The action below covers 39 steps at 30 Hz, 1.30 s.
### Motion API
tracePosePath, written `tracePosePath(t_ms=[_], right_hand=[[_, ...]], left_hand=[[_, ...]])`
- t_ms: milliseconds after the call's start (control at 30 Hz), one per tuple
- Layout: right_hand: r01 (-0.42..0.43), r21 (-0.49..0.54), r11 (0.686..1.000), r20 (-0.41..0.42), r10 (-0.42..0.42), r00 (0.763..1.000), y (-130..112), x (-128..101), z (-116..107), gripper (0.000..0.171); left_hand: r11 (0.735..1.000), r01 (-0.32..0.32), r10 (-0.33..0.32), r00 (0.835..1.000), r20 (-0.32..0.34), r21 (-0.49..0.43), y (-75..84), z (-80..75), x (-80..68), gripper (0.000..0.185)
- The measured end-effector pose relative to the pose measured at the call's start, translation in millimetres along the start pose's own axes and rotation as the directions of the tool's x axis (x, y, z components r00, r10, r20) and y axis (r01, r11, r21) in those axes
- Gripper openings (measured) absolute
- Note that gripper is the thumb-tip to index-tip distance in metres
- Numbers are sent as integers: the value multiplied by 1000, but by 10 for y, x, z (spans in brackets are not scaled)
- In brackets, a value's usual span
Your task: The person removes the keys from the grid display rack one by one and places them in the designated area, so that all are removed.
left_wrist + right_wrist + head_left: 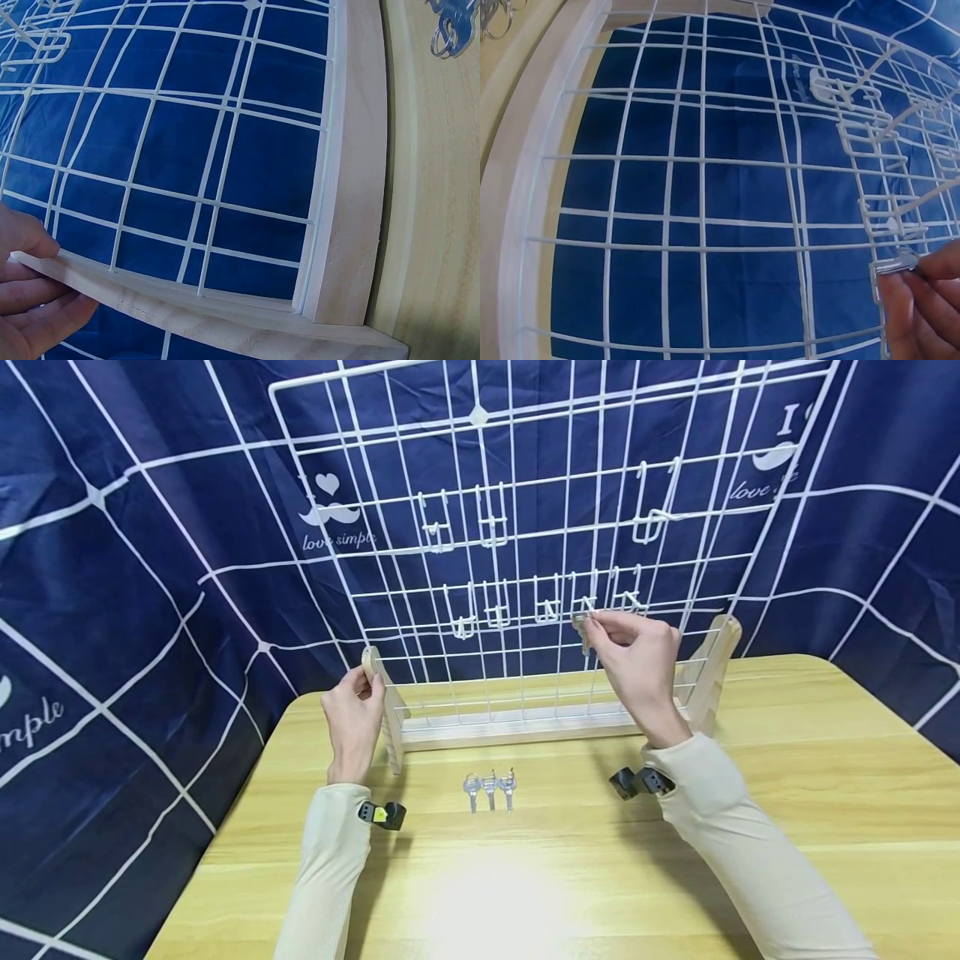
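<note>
While a small silver metal key [582,631] was held pinched between thumb and fingers of the right hand [637,660], right by a white wire hook [584,602] on a white wire grid panel [217,203], whether it was caught there could not be told. If the grip were loosened too soon, the key might be dropped onto the yellow wood-grain bench [825,735] (three similar keys [490,783] were lined up there). Were the hook knocked upward, it could be unseated. Since the pale wooden end post [392,727] was pinched by the left hand [352,714], wobble seemed less likely.
</note>
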State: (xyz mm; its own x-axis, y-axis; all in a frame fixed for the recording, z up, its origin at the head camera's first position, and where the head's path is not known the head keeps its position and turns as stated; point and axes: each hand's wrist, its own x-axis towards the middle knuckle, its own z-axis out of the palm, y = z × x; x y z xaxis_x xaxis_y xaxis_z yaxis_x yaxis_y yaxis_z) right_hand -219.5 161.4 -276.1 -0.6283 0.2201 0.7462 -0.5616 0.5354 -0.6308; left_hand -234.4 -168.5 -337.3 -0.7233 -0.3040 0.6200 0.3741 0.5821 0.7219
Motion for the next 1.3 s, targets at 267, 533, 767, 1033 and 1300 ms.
tracePosePath(t_ms=[267, 533, 767, 1033, 1300], right_hand=[[-50, 69, 996, -22, 52, 998, 0, -43, 2, 12], [-49, 129, 990, -52, 56, 997, -14, -71, -22, 11], [-30, 171, 985, -70, 42, 997, -25, -115, -58, 11], [-16, 223, 975, -101, 40, 994, -51, -149, -82, 12], [-43, 220, 974, -66, 59, 996, -46, -217, -117, 12]], left_hand=[[1000, 8, -8, 1000, 2, -2, 8, -2, -3, 22], [1000, 26, -26, 1000, 12, -4, 20, -12, -21, 23], [1000, 24, -24, 1000, 13, -6, 21, -14, -18, 23], [999, 38, -38, 999, 13, 1, 22, -18, -26, 24], [1000, 24, -24, 1000, 11, 7, 21, -9, -14, 22]])
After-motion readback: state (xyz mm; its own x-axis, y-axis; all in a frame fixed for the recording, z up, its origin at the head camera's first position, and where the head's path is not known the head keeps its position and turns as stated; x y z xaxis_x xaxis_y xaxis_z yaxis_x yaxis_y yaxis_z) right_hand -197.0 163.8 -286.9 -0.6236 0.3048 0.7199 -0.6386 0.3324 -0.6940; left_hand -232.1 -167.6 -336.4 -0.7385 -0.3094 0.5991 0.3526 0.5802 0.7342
